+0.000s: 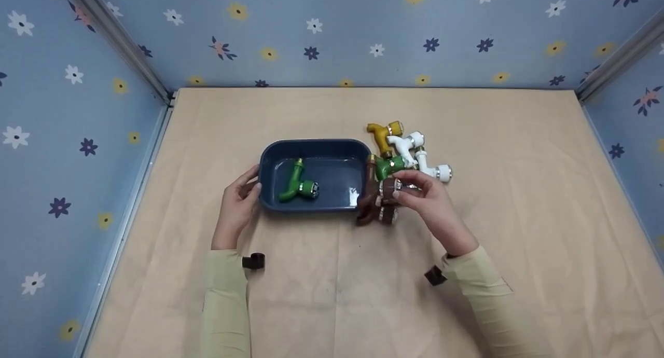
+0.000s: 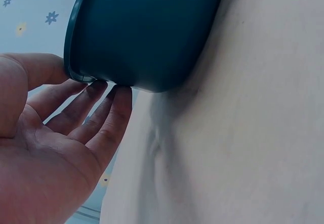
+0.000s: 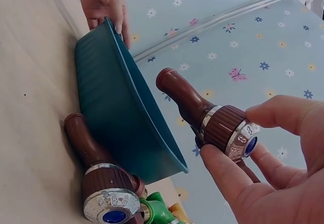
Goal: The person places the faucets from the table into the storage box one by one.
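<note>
My left hand (image 1: 236,208) holds the left end of a dark blue plastic basin (image 1: 321,209), thumb at the rim and fingertips against the outer wall. Inside the basin lies a green faucet (image 1: 295,186). My right hand (image 1: 434,201) pinches a brown faucet (image 3: 223,126) by its ribbed, silver-capped knob. The faucet is raised beside the basin's right rim, its spout toward the basin in the right wrist view. Below it, a second brown faucet (image 3: 104,178) lies on the table next to the basin, partly covered in the head view.
Right of the basin lie a yellow faucet (image 1: 381,135), two white faucets, one near the yellow (image 1: 404,146) and one further right (image 1: 428,166), and another green faucet (image 1: 389,166). A beige cloth (image 1: 337,285) covers the table. Flowered panels (image 1: 363,31) enclose the back and sides.
</note>
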Demonstrator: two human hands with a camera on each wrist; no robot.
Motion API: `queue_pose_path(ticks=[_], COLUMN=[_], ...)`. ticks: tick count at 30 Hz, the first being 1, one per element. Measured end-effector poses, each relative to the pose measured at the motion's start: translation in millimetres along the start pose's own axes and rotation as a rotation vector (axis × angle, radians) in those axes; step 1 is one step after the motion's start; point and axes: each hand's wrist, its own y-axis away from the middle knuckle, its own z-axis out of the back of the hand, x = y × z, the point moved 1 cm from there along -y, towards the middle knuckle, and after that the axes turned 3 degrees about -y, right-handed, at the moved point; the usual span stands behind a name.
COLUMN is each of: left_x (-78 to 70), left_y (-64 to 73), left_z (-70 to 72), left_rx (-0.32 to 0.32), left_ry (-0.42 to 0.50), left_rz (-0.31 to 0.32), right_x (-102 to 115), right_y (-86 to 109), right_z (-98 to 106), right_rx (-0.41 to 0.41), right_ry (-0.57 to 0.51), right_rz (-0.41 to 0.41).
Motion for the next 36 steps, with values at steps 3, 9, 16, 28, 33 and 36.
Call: queue_pose_path(ticks=[3,9,16,28,33,36], left_x=[0.0,-0.6,17.2,-1.8,-3.3,-3.0], left_y=[0.3,0.1,-5.8,1.0,1.4,1.0], left_z=[0.2,-0.4,0.4,-0.5,-0.3,-0.4], left_rx=[0.003,0.01,-0.004,-0.006,-0.008,-0.006], left_ry=[0.004,0.011,0.023,-0.02,-0.041,-0.04], left_rz=[0.0,-0.003,-0.008,0.019,0.021,0.018], right_x=[-1,-3,-4,-6,-9,-10], right_y=[-5.7,-14.9,-18.3,-22.7,-25.9,-27.5], right_z=[-2,-5,-8,-12,-15,-17], right_rx=[0.005,0.005,0.008,0.029,0.042,0.058], right_ry=[0.005,0.041,0.043,0.06,0.058,0.049], right_rz=[-0.018,-0.056,-0.086,-0.086,-0.091,-0.084])
